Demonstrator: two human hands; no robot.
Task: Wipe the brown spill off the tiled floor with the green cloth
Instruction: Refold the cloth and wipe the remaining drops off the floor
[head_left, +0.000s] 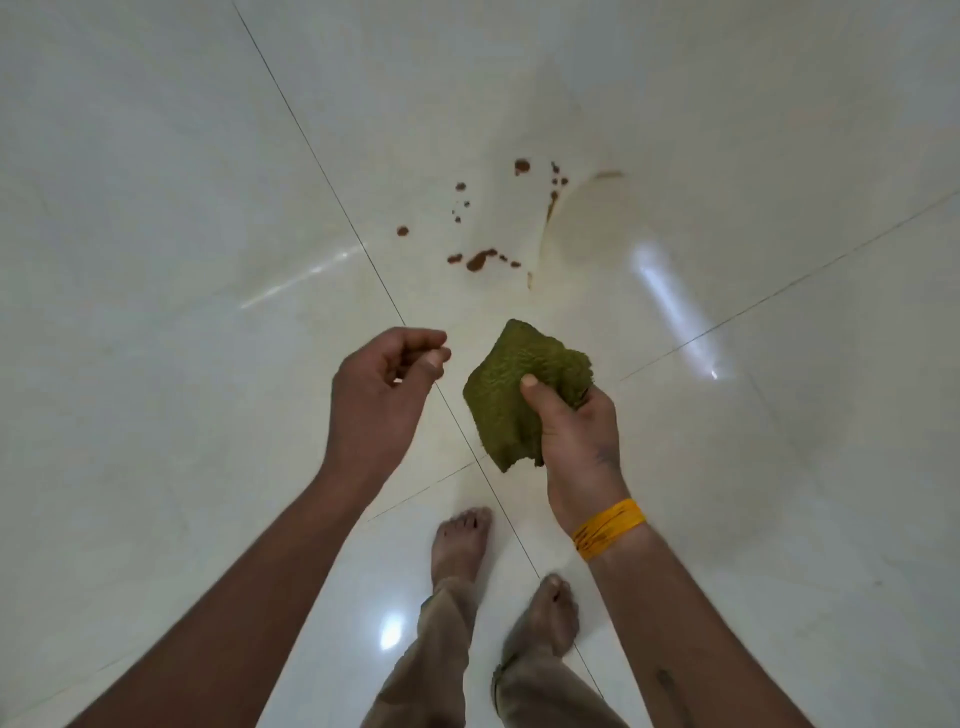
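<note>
The brown spill (480, 259) lies as scattered drops and a larger blot on the white tiled floor (182, 208), ahead of me. A folded green cloth (511, 379) hangs in the air above the floor, well short of the spill. My right hand (576, 431) grips its lower right part, thumb pressed on top. My left hand (382, 395) hovers just left of the cloth with loosely curled fingers and holds nothing. A yellow band circles my right wrist.
A pale smeared wet patch (587, 223) with brown edges lies right of the drops. Dark grout lines (332, 187) cross the glossy tiles. My two bare feet (460, 545) stand below the hands. Light glares reflect on the floor.
</note>
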